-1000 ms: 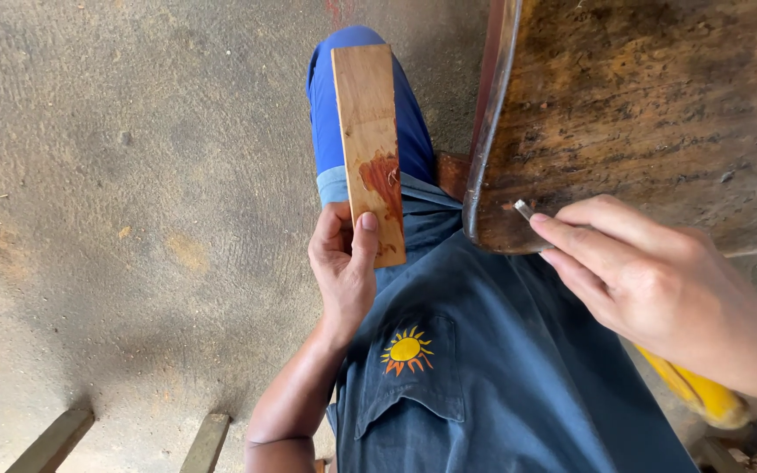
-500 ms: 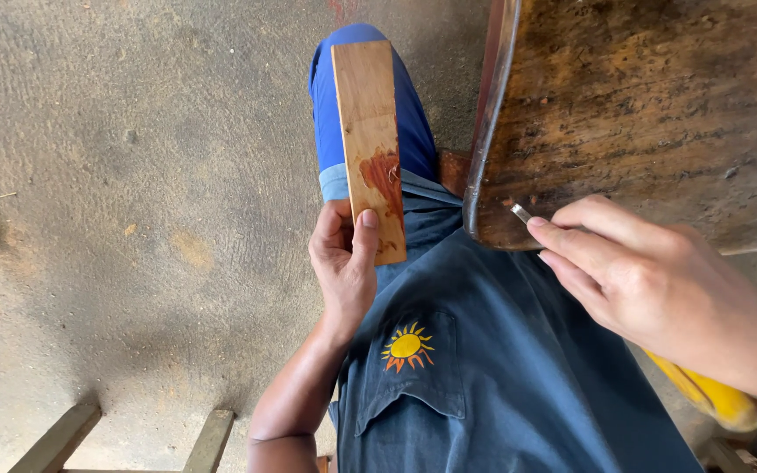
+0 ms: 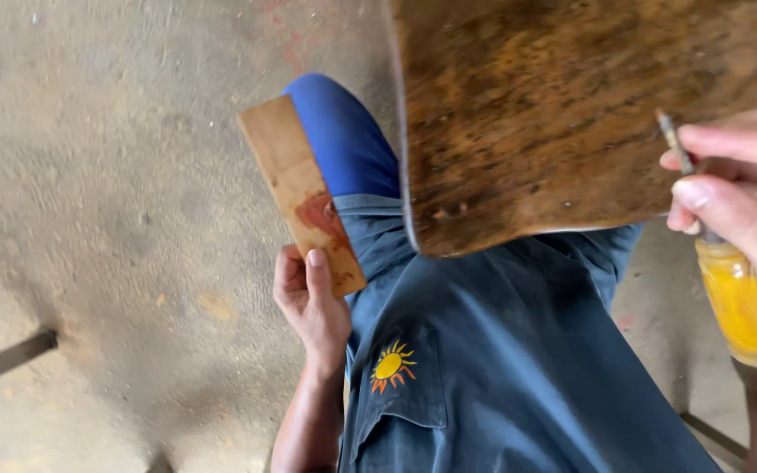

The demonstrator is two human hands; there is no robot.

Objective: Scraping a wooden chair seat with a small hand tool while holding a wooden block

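Note:
My left hand [image 3: 313, 307] grips the near end of a small wooden plank [image 3: 291, 171], thumb on top. A reddish-brown smear [image 3: 321, 215] of paste sits on the plank near my thumb. My right hand [image 3: 742, 197] holds a tool with a yellow handle [image 3: 738, 302]. Its thin metal tip [image 3: 669, 136] points up against the surface of a large worn brown wooden board [image 3: 554, 105]. The board's curved edge lies over my lap, just right of the plank.
I wear a dark blue shirt [image 3: 501, 368] with a small sun emblem [image 3: 389, 366] and blue trousers [image 3: 343, 140]. Grey concrete floor [image 3: 107, 175] lies to the left. A dark metal bar [image 3: 2, 363] crosses the floor at lower left, another [image 3: 711, 434] at lower right.
My right hand has shifted right and up along the board, and the tool's yellow handle now shows. The plank in my left hand has tilted left. The view has swung.

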